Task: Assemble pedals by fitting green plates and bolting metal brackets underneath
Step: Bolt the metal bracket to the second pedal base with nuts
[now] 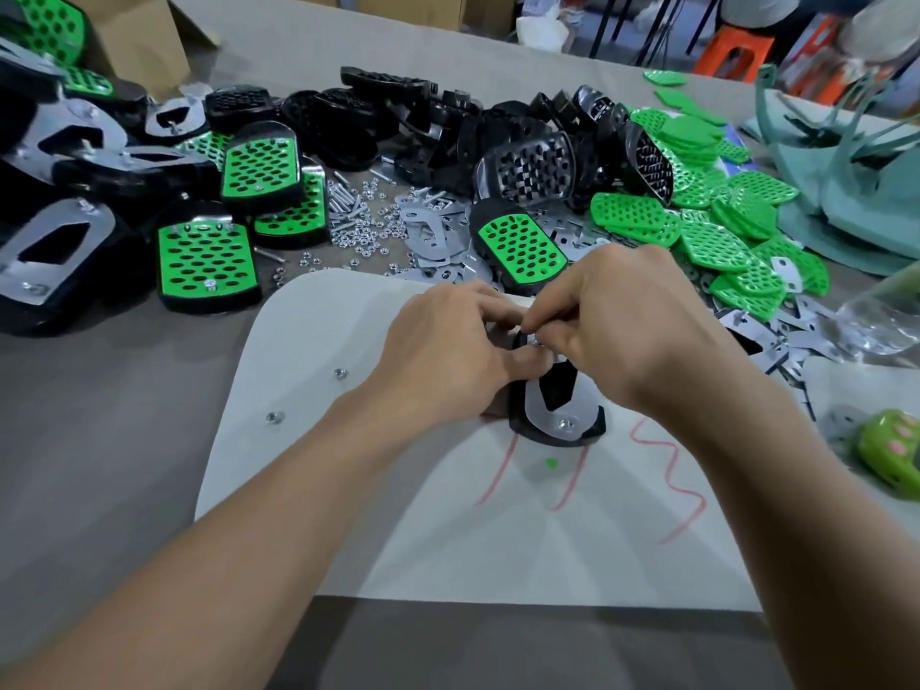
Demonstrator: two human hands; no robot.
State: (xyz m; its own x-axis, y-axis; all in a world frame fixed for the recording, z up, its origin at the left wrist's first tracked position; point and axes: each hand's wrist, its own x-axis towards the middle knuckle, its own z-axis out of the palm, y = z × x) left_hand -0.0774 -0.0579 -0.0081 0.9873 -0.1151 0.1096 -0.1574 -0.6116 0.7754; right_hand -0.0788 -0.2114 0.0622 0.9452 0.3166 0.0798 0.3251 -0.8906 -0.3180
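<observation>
Two bare forearms enter from the bottom edge and converge over a white paper sheet (308, 440) spread on the grey table (99, 415). The sheet carries red scribbled lines (667, 470) and a small green dot (551, 463); two loose silver nuts (340, 374) lie on its left part. Task piece: a black plastic pedal (595, 430) lies underside up near the sheet's middle, with a silver metal bracket (535, 410) flat on it and a silver nut (565, 423) seated at the bracket's near end. Left hand (448, 351): fingers curled, gripping the pedal's far end. Right hand (632, 331): thumb and fingertips pinched on a small silver fastener (533, 339) at the bracket's far end; nut or bolt, cannot tell. Just beyond the hands lies a black pedal with a perforated green plate (517, 246) face up. Left of the sheet: a heap of finished green-and-black pedals (204, 261), some bracket side up. Far centre: a pile of bare black pedal bodies (398, 117), with scattered silver bolts and nuts (348, 206) and loose flat brackets (428, 231) in front. Right: a heap of loose green perforated plates (722, 241). Cardboard box (134, 42) at top left; a green toy-like object (886, 455) at the right edge.
</observation>
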